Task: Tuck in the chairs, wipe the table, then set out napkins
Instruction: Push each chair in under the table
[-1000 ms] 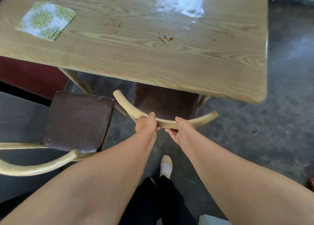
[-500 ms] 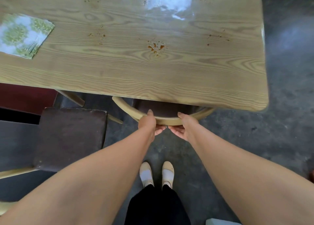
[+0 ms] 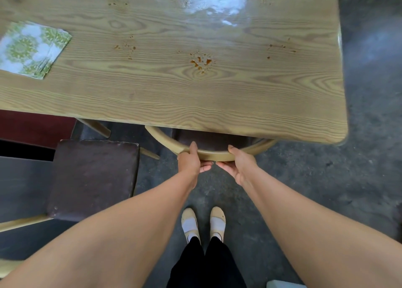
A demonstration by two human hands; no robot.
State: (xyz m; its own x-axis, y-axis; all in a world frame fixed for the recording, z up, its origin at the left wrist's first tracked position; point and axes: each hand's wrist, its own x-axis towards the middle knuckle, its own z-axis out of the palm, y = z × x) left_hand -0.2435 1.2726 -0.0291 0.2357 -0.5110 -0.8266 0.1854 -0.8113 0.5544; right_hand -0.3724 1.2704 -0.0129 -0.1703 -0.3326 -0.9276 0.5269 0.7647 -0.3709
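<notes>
A wooden table [image 3: 174, 96] fills the upper view, with brown spots [image 3: 201, 63] and a wet shine [image 3: 215, 2] on its top. A chair with a curved pale backrest [image 3: 217, 156] is pushed under the table's near edge, its dark seat almost hidden. My left hand [image 3: 190, 159] and my right hand [image 3: 238, 165] both grip that backrest side by side. A stack of green-patterned napkins [image 3: 30, 49] lies on the table at the left.
A second chair with a dark brown seat [image 3: 93, 178] stands pulled out at the left, away from the table. Grey concrete floor [image 3: 326, 178] lies to the right. My feet [image 3: 203, 224] stand just behind the tucked chair.
The chair I hold has slid forward under the table, so its seat is now almost hidden. I stepped closer, and both feet stand together.
</notes>
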